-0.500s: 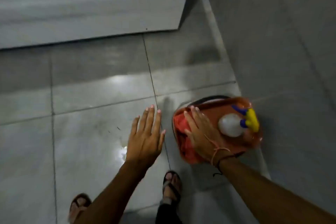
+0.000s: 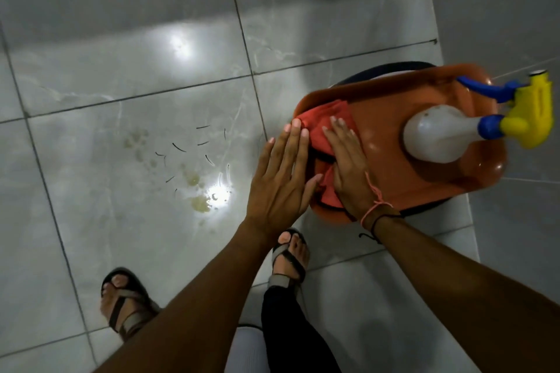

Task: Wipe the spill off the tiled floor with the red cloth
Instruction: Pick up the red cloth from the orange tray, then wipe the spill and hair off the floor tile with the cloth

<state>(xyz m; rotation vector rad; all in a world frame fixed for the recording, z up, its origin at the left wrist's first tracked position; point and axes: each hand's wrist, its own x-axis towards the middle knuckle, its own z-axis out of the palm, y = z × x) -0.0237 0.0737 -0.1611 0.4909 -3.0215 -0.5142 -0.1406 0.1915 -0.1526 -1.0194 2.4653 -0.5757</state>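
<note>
The red cloth (image 2: 321,130) lies folded at the left end of an orange tray (image 2: 378,166). My right hand (image 2: 348,166) rests flat on the cloth, fingers spread. My left hand (image 2: 281,179) hovers flat just left of the tray's edge, fingers apart, its fingertips close to the cloth; I cannot tell if they touch it. The spill (image 2: 198,201) is a patch of yellowish blots with small dark curved strands on the grey tiled floor (image 2: 91,191), left of my left hand.
A white spray bottle (image 2: 436,138) with a blue and yellow trigger head lies on the tray's right half. The tray sits on a dark-rimmed round object (image 2: 391,68). My two sandalled feet (image 2: 127,303) stand below the spill. A grey wall (image 2: 515,9) rises at right.
The view has dropped closer to the floor, and the spill now shows clearly. My left hand has moved right, up to the tray's edge. My right hand stays on the cloth.
</note>
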